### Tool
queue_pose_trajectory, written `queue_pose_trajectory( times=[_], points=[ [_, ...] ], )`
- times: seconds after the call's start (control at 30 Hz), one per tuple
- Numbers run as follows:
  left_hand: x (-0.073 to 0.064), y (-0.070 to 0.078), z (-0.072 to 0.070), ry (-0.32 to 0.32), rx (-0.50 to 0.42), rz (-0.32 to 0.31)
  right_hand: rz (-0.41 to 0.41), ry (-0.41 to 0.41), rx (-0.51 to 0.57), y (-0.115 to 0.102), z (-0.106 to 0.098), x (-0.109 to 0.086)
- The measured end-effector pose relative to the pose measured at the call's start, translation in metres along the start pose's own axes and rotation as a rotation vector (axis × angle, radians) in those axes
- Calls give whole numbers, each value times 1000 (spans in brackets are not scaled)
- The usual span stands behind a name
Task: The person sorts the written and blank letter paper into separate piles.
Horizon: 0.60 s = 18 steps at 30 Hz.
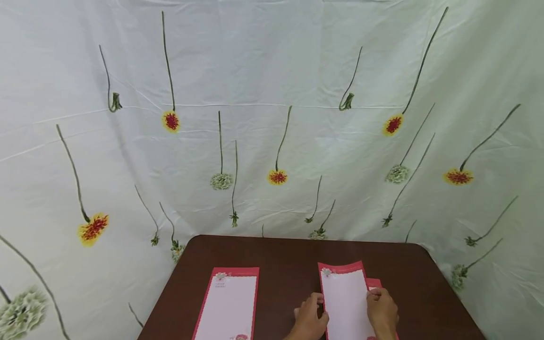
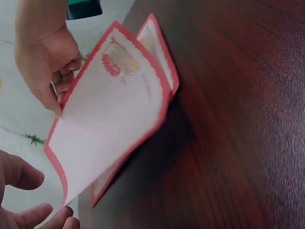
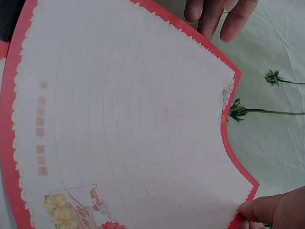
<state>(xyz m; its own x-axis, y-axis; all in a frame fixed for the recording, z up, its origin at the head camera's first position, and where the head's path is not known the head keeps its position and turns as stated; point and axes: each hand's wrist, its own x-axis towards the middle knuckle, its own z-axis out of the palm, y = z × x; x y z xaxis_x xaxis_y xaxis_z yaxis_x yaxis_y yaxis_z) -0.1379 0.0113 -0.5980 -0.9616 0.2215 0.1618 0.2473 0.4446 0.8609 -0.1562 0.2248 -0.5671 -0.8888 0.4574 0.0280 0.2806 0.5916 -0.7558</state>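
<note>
A red-bordered white letter sheet [image 1: 346, 297] with faint dotted lines and flower prints is lifted and bowed. My right hand [image 1: 381, 309] pinches its right edge between thumb and fingers, as the right wrist view shows with the thumb [image 3: 267, 207] on the border. At the sheet's left edge is my left hand [image 1: 309, 316]. Its thumb [image 2: 24, 172] stands apart from the sheet in the left wrist view, while its fingertips touch the sheet's corner. Below the lifted sheet lies another red-bordered sheet [image 1: 375, 283], mostly covered.
Another red-bordered sheet [image 1: 229, 302] lies flat on the left part of the dark brown table [image 1: 289, 264]. A pale cloth [image 1: 263, 61] printed with flowers hangs behind the table and along its sides.
</note>
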Motion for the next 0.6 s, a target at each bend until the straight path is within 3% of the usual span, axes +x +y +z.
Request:
queue_pose_trajectory(
  times=[0.13, 0.33, 0.6],
  points=[
    [1, 1, 10, -49, 26, 27, 42, -5, -11, 10, -4, 3],
    [6, 7, 17, -142, 41, -31, 43, 30, -13, 24, -7, 5],
    [9, 9, 28, -194, 86, -66, 45, 71, -19, 33, -5, 8]
  ],
)
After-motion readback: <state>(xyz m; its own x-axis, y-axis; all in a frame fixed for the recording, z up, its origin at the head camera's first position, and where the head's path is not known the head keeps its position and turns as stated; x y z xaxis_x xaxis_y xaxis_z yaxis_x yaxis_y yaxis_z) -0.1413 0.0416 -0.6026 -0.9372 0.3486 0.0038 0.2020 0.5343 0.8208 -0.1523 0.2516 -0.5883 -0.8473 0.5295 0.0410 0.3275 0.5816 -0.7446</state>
